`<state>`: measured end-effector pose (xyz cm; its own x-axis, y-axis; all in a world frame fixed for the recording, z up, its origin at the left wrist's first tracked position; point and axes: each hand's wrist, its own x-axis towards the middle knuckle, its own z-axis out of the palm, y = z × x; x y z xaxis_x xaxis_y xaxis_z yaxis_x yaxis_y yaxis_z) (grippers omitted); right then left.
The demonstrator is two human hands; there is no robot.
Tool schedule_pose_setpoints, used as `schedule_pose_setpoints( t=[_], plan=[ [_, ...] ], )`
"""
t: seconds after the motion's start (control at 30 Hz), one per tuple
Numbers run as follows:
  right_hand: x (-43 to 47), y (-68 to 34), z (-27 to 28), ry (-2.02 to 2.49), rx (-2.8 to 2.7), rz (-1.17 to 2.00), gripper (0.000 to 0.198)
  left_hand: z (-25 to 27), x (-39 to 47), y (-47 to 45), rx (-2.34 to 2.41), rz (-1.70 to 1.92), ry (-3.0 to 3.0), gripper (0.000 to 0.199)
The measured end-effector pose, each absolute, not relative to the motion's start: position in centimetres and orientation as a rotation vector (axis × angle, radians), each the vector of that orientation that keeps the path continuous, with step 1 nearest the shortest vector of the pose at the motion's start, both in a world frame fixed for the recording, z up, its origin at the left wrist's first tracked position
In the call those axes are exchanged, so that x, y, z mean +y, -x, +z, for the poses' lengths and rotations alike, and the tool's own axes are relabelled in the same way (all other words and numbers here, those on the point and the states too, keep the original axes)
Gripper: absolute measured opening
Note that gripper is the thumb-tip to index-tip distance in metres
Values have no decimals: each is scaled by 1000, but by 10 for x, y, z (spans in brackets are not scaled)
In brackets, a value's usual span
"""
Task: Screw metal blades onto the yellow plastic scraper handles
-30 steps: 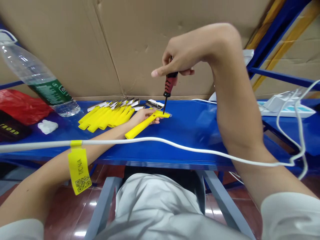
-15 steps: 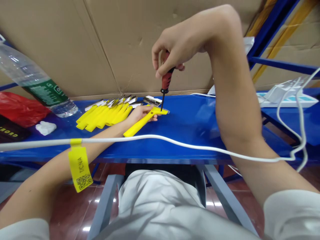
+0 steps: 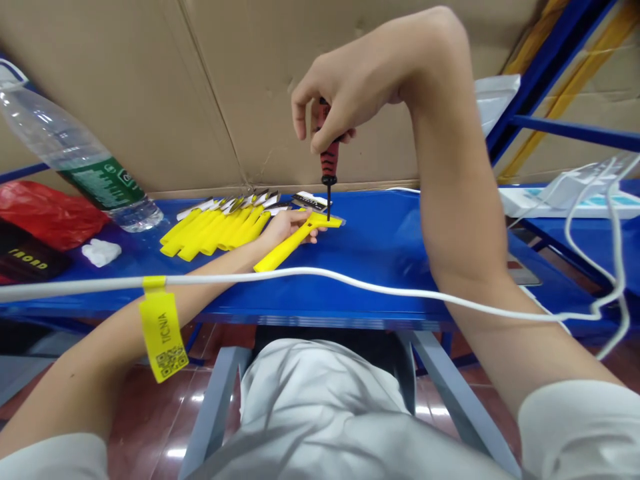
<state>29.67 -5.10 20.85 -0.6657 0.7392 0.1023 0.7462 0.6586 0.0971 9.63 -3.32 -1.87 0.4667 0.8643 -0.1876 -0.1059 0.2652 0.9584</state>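
White cable (image 3: 300, 271) is stretched across the foreground, nearer than both grips, and a yellow tag (image 3: 163, 333) with a printed code is hung from it, left of the left grip. Below the grips, pale cloth (image 3: 320, 413) is seen. Farther in, a blue table (image 3: 390, 233) is reached over by 2 bare arms.

Over it, a yellow T-shaped tool (image 3: 283, 250) is clamped between the thumb and fingers of the left hand (image 3: 285, 230), its handle slanted back toward the near edge. A red and black screwdriver (image 3: 329, 163) is grasped from above by the right hand (image 3: 335, 93), fingers curled about its handle; its shaft is held upright, tip at the T-shaped head, just right of the left grip. How deep the tip is seated cannot be told.

Just left of the left grip, several yellow tools (image 3: 215, 230) are laid side by side. Farther left, crumpled white tissue (image 3: 101, 253), a red plastic bag (image 3: 50, 210) and a clear bottle (image 3: 100, 183) are set. Beyond both grips, the background is filled by brown cardboard (image 3: 260, 80).
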Motion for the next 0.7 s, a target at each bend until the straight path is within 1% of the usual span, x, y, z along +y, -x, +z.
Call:
schedule_pose_setpoints(
  t=[0.07, 0.13, 0.17, 0.2, 0.27, 0.3, 0.4, 0.5, 0.53, 0.57, 0.63, 0.7],
  plan=[
    [-46, -300, 208, 1273, -2795, -217, 43, -19, -33, -96, 843, 771, -1109, 41],
    [-42, -303, 207, 1408, -2734, -250, 61, -19, -33, -95, 845, 771, -1101, 41],
    [-41, -305, 206, 1471, -2694, -261, 66, -19, -33, -96, 848, 774, -1093, 41],
    [-40, -306, 205, 1500, -2676, -254, 64, -19, -33, -96, 852, 778, -1084, 41],
    [-39, -307, 205, 1447, -2696, -202, 40, -18, -35, -97, 852, 792, -1064, 43],
    [-39, -308, 204, 1378, -2718, -172, 32, -18, -36, -98, 845, 803, -1055, 42],
    [-43, -309, 205, 1281, -2742, -124, 35, -17, -39, -99, 822, 821, -1031, 40],
    [-47, -311, 207, 1453, -2684, -134, 46, -17, -39, -99, 817, 820, -1013, 37],
    [-48, -311, 207, 1488, -2674, -121, 46, -17, -39, -99, 815, 814, -1010, 36],
    [-49, -312, 207, 1484, -2678, -97, 40, -17, -38, -98, 813, 812, -1009, 35],
    [-49, -312, 206, 1390, -2704, -45, 22, -17, -37, -97, 816, 815, -1011, 34],
    [-49, -312, 206, 1316, -2721, -45, 26, -15, -37, -97, 838, 819, -1004, 34]
  ],
)
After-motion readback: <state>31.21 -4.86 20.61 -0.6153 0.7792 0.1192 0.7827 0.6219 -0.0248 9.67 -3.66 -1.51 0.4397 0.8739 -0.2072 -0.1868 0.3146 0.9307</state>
